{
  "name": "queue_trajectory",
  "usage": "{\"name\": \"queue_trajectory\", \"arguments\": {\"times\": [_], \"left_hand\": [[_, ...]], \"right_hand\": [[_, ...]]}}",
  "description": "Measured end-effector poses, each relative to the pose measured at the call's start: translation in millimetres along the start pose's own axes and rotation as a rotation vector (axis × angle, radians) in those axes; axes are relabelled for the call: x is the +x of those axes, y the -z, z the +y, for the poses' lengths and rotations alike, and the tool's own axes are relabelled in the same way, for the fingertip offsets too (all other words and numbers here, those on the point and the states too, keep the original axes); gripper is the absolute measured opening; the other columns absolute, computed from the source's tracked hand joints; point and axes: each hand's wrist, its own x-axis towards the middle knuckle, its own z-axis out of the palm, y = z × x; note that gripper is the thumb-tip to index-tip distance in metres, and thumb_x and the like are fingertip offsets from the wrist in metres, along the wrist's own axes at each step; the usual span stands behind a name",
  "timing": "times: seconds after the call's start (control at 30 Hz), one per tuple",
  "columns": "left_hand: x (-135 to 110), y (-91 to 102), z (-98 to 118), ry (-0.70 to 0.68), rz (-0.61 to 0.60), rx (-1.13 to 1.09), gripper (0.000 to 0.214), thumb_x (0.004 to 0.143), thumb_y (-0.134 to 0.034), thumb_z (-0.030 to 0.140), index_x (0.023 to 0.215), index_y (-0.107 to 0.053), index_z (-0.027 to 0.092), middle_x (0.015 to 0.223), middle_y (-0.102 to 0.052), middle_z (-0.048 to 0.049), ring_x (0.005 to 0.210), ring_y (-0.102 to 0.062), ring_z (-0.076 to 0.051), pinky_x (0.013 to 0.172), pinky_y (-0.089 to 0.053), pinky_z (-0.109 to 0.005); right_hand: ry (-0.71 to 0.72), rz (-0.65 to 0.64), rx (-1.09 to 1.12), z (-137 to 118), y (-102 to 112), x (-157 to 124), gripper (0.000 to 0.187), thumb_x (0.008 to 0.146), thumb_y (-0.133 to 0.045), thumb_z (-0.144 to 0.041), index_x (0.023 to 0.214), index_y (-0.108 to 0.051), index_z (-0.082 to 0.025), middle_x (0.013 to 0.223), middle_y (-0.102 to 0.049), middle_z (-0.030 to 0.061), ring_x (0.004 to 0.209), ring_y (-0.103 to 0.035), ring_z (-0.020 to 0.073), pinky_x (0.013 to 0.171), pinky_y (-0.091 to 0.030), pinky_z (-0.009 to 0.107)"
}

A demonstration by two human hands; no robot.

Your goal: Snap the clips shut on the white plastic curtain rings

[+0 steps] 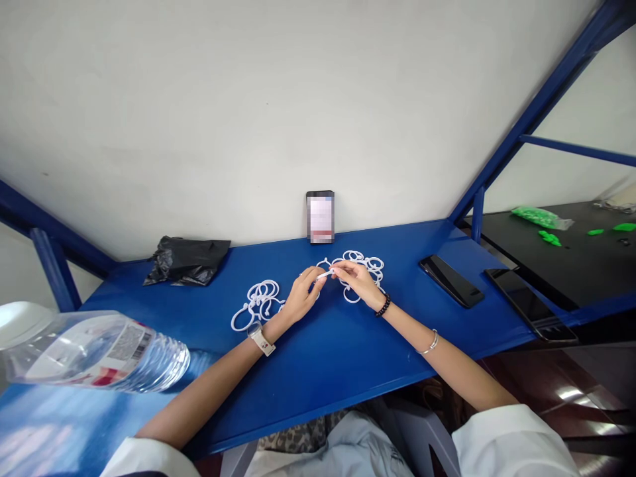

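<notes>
Between my two hands is a thin white plastic ring [325,274], held low over the blue table. My left hand [302,295] pinches one side of it, fingers closed. From the other side my right hand [358,281] grips the ring between thumb and fingers. Just behind and beside my right hand lies a loose pile of white rings [375,264], partly covered by that hand. A second group of white rings [262,291] lies to the left of my left hand, near the wristwatch [261,339]. Small knobs show on several rings.
A phone [320,217] leans upright against the wall. Two dark phones [451,281] [530,305] lie at the right. A crumpled black plastic bag [187,260] sits at the back left, a large water bottle [99,350] at the near left. Blue metal bars [536,106] frame the table.
</notes>
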Motion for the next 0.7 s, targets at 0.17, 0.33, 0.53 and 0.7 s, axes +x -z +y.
{"name": "queue_trajectory", "arguments": {"times": [0.17, 0.33, 0.53, 0.7], "left_hand": [[1.3, -1.6, -4.3, 0.115, 0.02, -0.102, 0.029, 0.094, -0.038, 0.038, 0.092, -0.059, 0.018, 0.092, -0.064, -0.0047, 0.082, -0.059, -0.016, 0.076, -0.044, -0.027], [2.7, -4.7, -6.2, 0.204, 0.039, -0.224, 0.028, 0.09, -0.045, 0.041, 0.085, -0.058, 0.017, 0.09, -0.065, -0.0041, 0.081, -0.06, -0.016, 0.075, -0.045, -0.027], [3.0, -6.4, -5.0, 0.266, 0.07, -0.324, 0.026, 0.086, -0.052, 0.042, 0.082, -0.059, 0.017, 0.088, -0.065, -0.0039, 0.078, -0.059, -0.016, 0.073, -0.045, -0.026], [2.5, -8.4, -8.7, 0.318, 0.1, -0.41, 0.027, 0.081, -0.058, 0.044, 0.08, -0.059, 0.017, 0.082, -0.064, -0.0029, 0.072, -0.058, -0.014, 0.069, -0.045, -0.026]], "right_hand": [[-0.021, 0.072, 0.015, 3.8, 0.6, 1.3, 0.028, 0.08, -0.063, -0.043, 0.093, -0.069, -0.019, 0.082, -0.068, 0.0049, 0.079, -0.064, 0.0176, 0.075, -0.049, 0.031], [-0.046, 0.124, 0.026, 3.8, 0.2, 1.6, 0.03, 0.077, -0.065, -0.045, 0.089, -0.071, -0.018, 0.08, -0.07, 0.0064, 0.077, -0.065, 0.0196, 0.075, -0.051, 0.033], [-0.101, 0.131, 0.071, -1.4, -1.3, -0.9, 0.032, 0.074, -0.067, -0.046, 0.088, -0.072, -0.017, 0.079, -0.072, 0.0071, 0.079, -0.067, 0.0215, 0.074, -0.051, 0.034], [-0.142, 0.133, 0.122, -4.5, -1.7, -1.9, 0.034, 0.07, -0.071, -0.047, 0.085, -0.072, -0.017, 0.079, -0.072, 0.0071, 0.079, -0.066, 0.0213, 0.074, -0.05, 0.034]]}}
